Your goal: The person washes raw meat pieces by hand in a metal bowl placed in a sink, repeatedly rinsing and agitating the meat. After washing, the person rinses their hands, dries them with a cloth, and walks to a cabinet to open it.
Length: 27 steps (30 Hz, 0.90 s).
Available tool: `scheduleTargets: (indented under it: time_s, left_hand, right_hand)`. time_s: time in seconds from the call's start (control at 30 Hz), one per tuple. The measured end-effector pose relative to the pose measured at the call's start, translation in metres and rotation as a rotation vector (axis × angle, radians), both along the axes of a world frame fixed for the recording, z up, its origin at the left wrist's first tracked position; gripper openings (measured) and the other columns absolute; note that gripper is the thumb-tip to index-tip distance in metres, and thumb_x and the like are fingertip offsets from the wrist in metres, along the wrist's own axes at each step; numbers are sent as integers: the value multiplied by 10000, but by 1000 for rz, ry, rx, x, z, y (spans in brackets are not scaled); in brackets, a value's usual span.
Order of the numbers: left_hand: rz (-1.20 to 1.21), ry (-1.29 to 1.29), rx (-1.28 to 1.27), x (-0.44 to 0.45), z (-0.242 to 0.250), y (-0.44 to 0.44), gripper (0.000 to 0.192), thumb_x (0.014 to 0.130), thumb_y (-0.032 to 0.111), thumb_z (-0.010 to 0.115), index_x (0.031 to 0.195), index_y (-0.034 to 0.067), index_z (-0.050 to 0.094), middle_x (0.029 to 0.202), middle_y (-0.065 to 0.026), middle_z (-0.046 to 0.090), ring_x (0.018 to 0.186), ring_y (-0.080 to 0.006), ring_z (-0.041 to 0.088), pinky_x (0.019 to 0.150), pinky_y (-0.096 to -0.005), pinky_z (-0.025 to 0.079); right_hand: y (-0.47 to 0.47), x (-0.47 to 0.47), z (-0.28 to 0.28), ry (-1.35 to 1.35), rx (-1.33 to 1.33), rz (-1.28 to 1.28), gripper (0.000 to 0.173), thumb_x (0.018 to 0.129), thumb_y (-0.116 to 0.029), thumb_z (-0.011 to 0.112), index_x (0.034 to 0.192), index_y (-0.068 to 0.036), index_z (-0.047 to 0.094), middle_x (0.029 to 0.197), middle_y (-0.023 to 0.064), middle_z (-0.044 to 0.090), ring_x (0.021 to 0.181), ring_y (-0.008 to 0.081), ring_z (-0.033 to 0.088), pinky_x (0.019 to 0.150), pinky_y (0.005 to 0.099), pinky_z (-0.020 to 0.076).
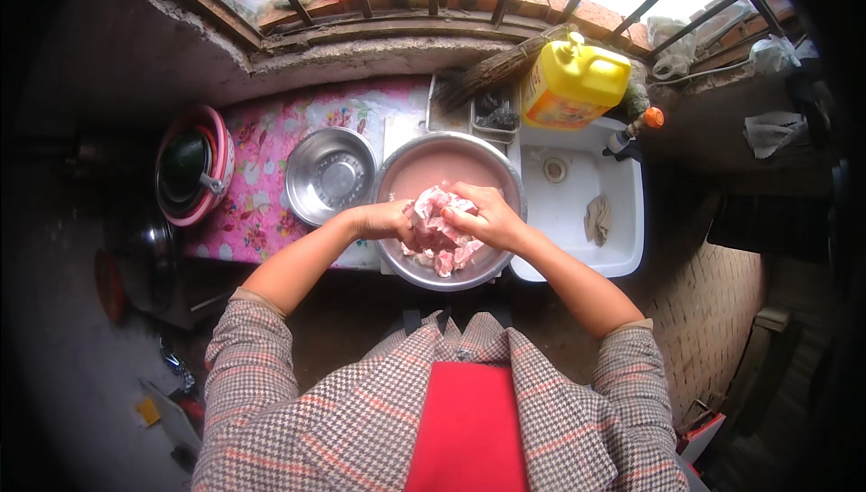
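Observation:
A wide metal basin (449, 142) holds cloudy pinkish water and pieces of raw meat (443, 260). Over its middle, my left hand (385, 220) and my right hand (488, 216) grip a clump of pale pink raw meat (433, 211) from either side. The fingers of my left hand are partly hidden by the meat. My right thumb lies across the top of the clump. More pieces rest below the hands at the near side of the basin.
Left of the basin stands a metal bowl (331, 177) on a floral tablecloth (260, 154), with stacked pink basins (226, 177) farther left. On the right are a white sink (575, 181) with a cloth (597, 220), a yellow jug (575, 83) and a twig brush (494, 72) behind.

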<state>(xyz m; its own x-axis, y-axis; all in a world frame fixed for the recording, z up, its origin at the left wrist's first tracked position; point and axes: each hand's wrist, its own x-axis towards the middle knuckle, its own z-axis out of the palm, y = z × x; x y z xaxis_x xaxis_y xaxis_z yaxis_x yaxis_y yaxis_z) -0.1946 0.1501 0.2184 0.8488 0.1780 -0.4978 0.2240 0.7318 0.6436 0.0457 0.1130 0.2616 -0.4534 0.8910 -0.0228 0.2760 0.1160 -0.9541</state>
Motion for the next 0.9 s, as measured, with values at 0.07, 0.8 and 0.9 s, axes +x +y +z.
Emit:
scheduleTargets:
  time_s: [0.07, 0.8, 0.9]
  left_hand:
    - [-28, -21, -28, 3, 11, -3, 627, 600, -144, 661, 1206, 7, 597, 1061, -86, 671, 1000, -205, 654, 863, -335, 544]
    - [909, 93, -216, 37, -13, -54, 513, 1005, 465, 535, 1270, 27, 577, 1200, -138, 662, 1024, -235, 688, 887, -384, 577]
    - [898, 89, -212, 38, -14, -50, 536, 999, 462, 549, 1321, 34, 555, 1276, -141, 634, 1127, -255, 645, 990, -420, 518]
  right_hand:
    - [1, 3, 3, 3, -105, -8, 397, 909, -349, 636, 1029, 29, 645, 884, 224, 670, 800, 300, 670, 726, 388, 507]
    - [-29, -17, -26, 276, -546, -579, 455, 1012, -378, 504, 780, 1, 601, 673, 5, 541, 641, 84, 489, 604, 274, 420]
    - [-26, -19, -35, 314, -514, -640, 487, 1014, -406, 501, 735, -18, 597, 607, 0, 511, 548, 66, 476, 504, 261, 396]
